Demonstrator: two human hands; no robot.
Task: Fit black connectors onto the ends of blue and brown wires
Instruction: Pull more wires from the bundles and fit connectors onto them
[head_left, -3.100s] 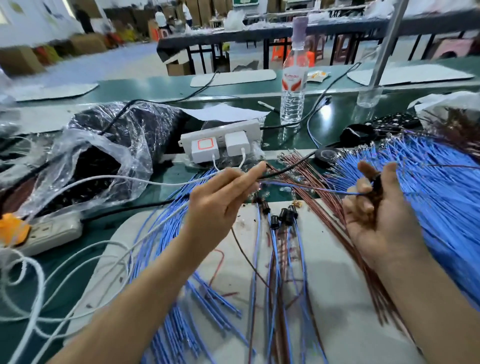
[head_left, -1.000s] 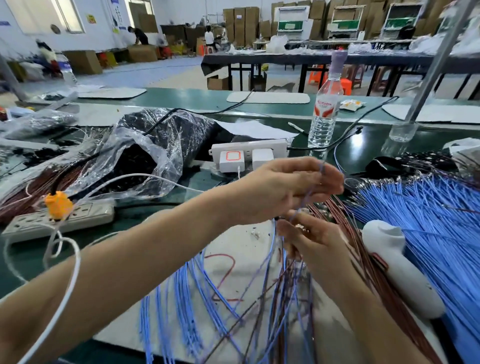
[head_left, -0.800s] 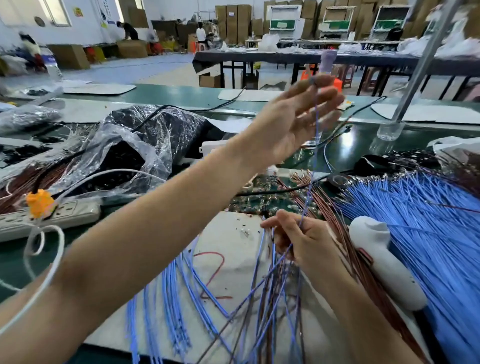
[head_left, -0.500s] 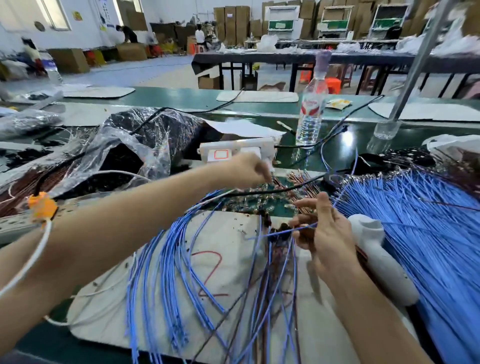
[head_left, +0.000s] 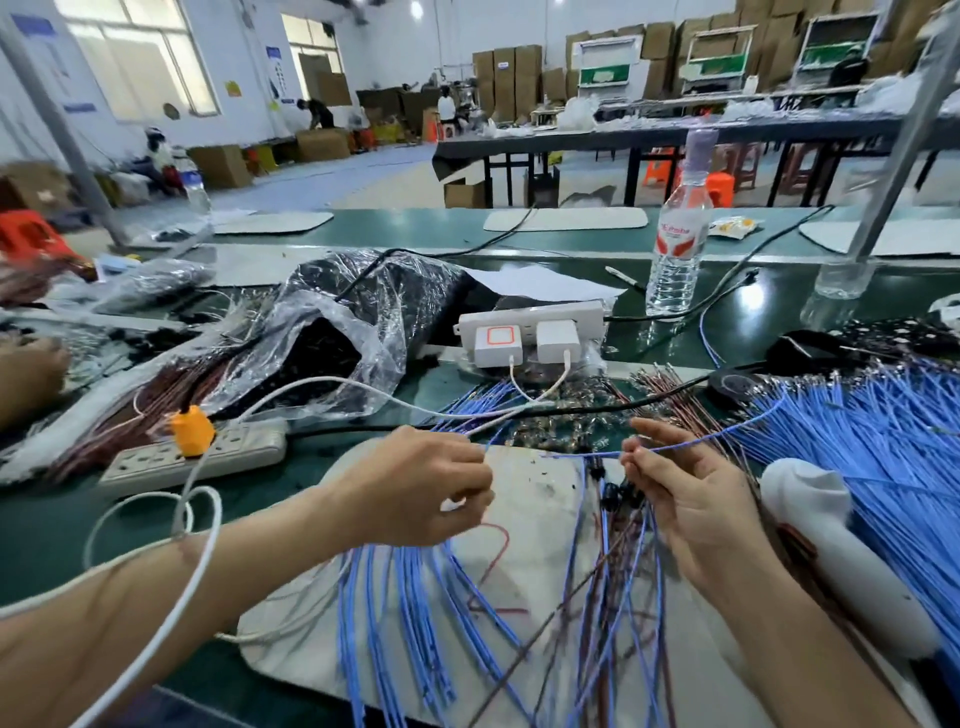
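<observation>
The right hand (head_left: 691, 499) is pinching a single blue wire (head_left: 722, 439), its length running level, left to right, above the pale mat (head_left: 540, 525). The left hand (head_left: 431, 486) is curling closed at the wire's left end. Black connectors (head_left: 618, 496) are lying on the mat below the wire; the clear bag (head_left: 358, 332) behind is holding dark parts.

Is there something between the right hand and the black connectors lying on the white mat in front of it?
Nothing solid does. The right hand, pinching a blue wire, sits right beside the black connectors on the white mat; only loose wires lie around them.
</observation>
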